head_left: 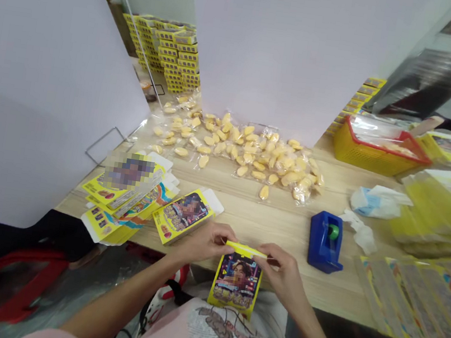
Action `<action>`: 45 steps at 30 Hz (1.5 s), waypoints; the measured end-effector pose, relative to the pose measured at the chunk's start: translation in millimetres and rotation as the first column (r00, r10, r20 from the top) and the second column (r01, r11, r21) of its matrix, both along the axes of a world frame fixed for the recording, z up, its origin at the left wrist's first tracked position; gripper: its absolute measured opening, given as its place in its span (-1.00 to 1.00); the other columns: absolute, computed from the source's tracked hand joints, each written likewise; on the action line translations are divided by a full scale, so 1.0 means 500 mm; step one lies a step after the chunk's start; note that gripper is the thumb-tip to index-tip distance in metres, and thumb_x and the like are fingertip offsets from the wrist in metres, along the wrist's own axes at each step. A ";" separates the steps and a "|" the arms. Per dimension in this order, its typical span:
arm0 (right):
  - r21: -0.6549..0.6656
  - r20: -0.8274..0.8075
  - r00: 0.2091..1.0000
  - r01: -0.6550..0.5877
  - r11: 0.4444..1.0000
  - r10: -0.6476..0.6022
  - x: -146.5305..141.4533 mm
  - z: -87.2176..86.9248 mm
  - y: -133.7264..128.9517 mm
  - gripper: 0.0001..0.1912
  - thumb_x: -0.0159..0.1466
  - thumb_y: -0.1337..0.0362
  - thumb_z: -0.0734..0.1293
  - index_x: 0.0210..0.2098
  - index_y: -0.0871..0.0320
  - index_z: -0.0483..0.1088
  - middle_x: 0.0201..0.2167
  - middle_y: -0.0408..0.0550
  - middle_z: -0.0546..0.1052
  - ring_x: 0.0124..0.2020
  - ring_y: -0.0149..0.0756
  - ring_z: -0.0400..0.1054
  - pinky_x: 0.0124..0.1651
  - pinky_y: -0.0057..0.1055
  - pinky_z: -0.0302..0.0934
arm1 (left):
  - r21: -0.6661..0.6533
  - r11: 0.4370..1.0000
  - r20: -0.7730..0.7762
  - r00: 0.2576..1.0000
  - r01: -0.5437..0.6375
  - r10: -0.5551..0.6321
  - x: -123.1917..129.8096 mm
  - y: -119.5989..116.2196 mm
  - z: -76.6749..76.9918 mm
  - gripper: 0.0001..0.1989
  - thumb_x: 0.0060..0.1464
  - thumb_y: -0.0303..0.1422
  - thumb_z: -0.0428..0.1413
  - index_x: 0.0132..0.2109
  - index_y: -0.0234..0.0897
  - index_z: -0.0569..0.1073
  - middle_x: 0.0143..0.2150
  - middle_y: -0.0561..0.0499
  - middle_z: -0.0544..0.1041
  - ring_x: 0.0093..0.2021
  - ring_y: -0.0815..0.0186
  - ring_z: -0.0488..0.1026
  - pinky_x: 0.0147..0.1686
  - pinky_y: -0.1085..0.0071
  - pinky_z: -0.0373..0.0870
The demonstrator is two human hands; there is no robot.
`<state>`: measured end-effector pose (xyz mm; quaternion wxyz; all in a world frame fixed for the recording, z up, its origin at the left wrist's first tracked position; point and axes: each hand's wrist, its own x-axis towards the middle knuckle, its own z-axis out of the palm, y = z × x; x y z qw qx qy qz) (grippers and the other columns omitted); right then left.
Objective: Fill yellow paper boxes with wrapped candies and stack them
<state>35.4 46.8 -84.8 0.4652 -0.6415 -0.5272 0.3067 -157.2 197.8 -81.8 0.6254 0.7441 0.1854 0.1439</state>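
Observation:
A yellow box with a printed picture stands upright at the table's front edge, near my lap. My left hand pinches the left end of its top edge. At the right end of that edge, the fingers of my right hand are closed on the box too. Another yellow box lies flat just left of my left hand, its white flap raised. Further left is a pile of similar boxes. Small yellow pieces in clear wrappers are spread behind my hands.
A blue tape dispenser is right of my right hand, beside crumpled white tissue. A red and yellow basket and stacked flat boxes occupy the right side. Pale panels rise behind the table.

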 end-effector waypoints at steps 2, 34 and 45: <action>0.029 -0.030 0.999 0.024 0.999 -0.023 -0.009 -0.013 -0.010 -0.84 0.25 0.19 0.32 -0.30 0.11 0.50 -0.23 -0.01 0.52 -0.20 -0.21 0.41 -0.23 -0.38 0.30 | -0.001 1.000 0.019 1.000 -0.018 0.018 0.001 -0.014 -0.012 -0.81 0.08 -0.27 0.16 -0.23 -0.31 0.54 -0.21 -0.09 0.47 -0.23 0.29 0.41 -0.25 0.42 0.32; 0.193 -0.273 0.397 0.915 0.354 -0.876 0.149 -0.088 -0.097 -0.72 0.10 0.07 0.39 -0.45 0.20 0.46 -0.21 0.02 0.37 -0.12 -0.23 0.27 -0.17 -0.37 0.25 | -0.295 0.956 -0.096 0.995 -0.007 -0.022 0.108 -0.003 0.025 -0.65 -0.01 -0.18 0.20 -0.11 -0.18 0.32 -0.39 0.10 0.48 -0.45 0.31 0.43 -0.50 0.50 0.28; 0.039 -0.395 0.515 0.837 0.546 -0.761 0.117 -0.107 -0.118 -0.71 0.10 0.06 0.38 -0.51 0.18 0.39 -0.44 -0.12 0.38 -0.36 -0.31 0.29 -0.22 -0.34 0.25 | -0.466 0.869 -0.064 0.973 0.167 -0.221 0.162 0.026 0.001 -0.61 -0.19 -0.32 0.30 -0.18 -0.25 0.36 -0.37 0.10 0.47 -0.45 0.37 0.42 -0.49 0.53 0.29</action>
